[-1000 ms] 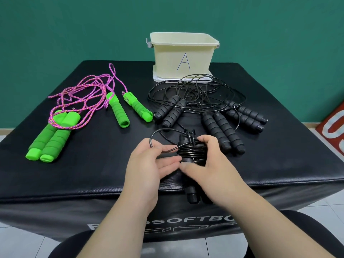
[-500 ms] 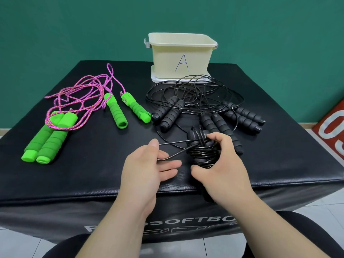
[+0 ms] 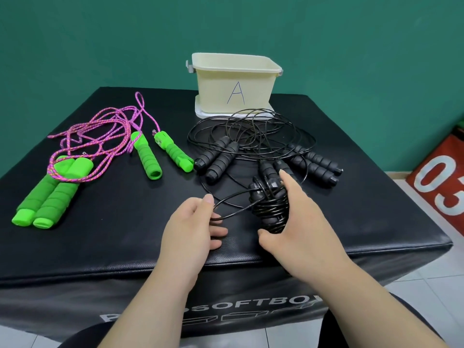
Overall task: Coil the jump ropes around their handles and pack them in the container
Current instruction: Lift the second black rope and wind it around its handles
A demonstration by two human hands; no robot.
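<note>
My right hand (image 3: 298, 222) grips a black jump rope bundle (image 3: 270, 209), its cord coiled round the paired handles. My left hand (image 3: 190, 229) pinches the last loose loop of that cord (image 3: 231, 205). Behind lie several more black handles (image 3: 313, 164) with tangled black cord (image 3: 251, 131). On the left lie two green-handled ropes (image 3: 148, 156) with pink cord (image 3: 100, 136), uncoiled. The cream container marked A (image 3: 233, 84) stands open at the back of the table.
Everything sits on a black padded box (image 3: 100, 242) with a front edge close to me. A green wall rises behind. A red sign with white numbers (image 3: 442, 182) leans on the floor at the right.
My right hand has carried the bundle right and away from me. The loose loop has shrunk and now runs taut-ish to my left fingers.
</note>
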